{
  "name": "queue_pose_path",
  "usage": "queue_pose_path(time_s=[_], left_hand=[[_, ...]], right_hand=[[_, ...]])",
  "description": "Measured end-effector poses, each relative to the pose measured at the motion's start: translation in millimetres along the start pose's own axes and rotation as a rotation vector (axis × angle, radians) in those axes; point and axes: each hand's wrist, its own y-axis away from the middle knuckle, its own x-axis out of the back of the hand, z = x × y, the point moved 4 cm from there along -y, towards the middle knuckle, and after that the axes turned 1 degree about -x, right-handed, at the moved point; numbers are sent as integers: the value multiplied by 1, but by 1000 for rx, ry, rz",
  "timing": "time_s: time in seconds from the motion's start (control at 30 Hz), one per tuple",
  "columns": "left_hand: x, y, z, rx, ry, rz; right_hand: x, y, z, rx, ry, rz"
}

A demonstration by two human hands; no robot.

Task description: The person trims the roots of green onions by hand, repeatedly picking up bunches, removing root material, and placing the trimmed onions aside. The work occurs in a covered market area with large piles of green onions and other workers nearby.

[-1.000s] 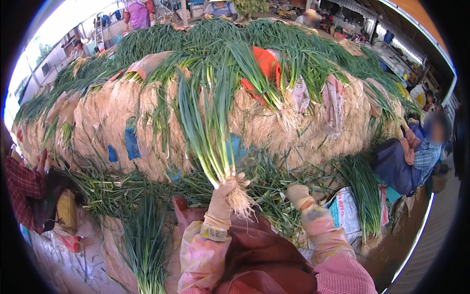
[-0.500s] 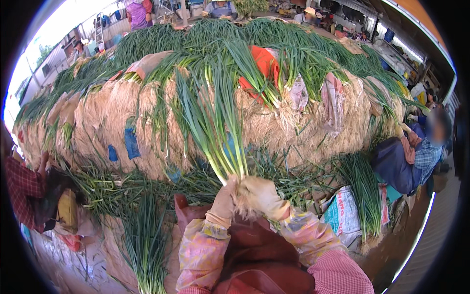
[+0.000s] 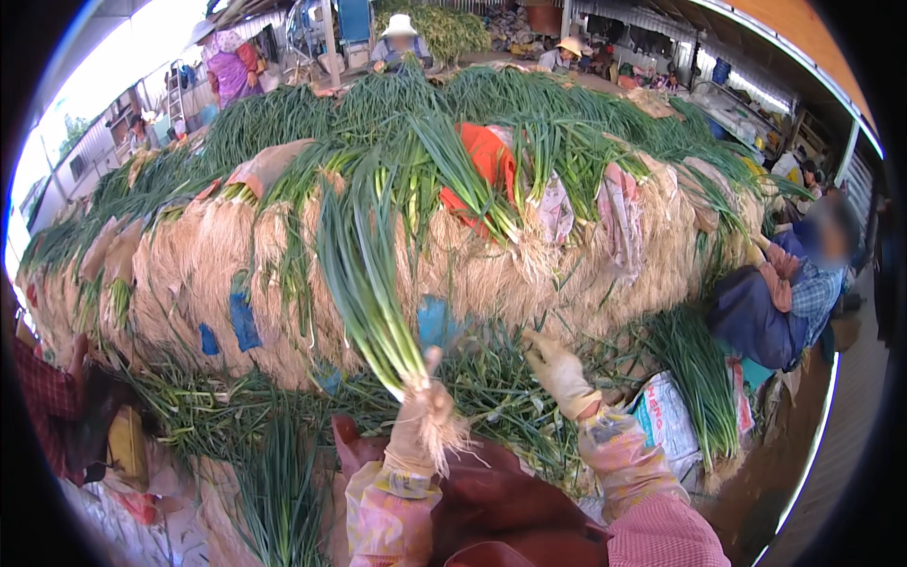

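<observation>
Your left hand (image 3: 416, 427) clasps the green onions (image 3: 385, 331) near their roots, before the heap (image 3: 198, 260); your right hand (image 3: 559, 373), fingers parted, seems unladen. If your one-handed grip slackens, stems could slip onto the loose leaves (image 3: 487, 386).

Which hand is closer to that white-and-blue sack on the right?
The right hand, left of the sack without touching it; the left hand is farther left, holding green onions near their roots.

Left hand (image 3: 416, 420) is closed, right hand (image 3: 559, 374) well apart and farther forward, fingers loosely bent, both forearms (image 3: 395, 510) raised.
</observation>
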Motion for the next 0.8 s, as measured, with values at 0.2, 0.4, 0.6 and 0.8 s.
queue_pose_path(time_s=[0.2,0.4,0.6,0.8], left_hand=[[8,11,6,-14,-258,146],[5,-8,3,-109,-250,316],[2,-4,6,-174,-221,471],[16,-5,4,-220,-268,483]], right_hand=[[-7,-100,-40,-93,190,138],[-51,-172,30,-251,279,-60],[-22,-126,-56,-232,-572,-201],[7,-106,-63,-386,-858,137]])
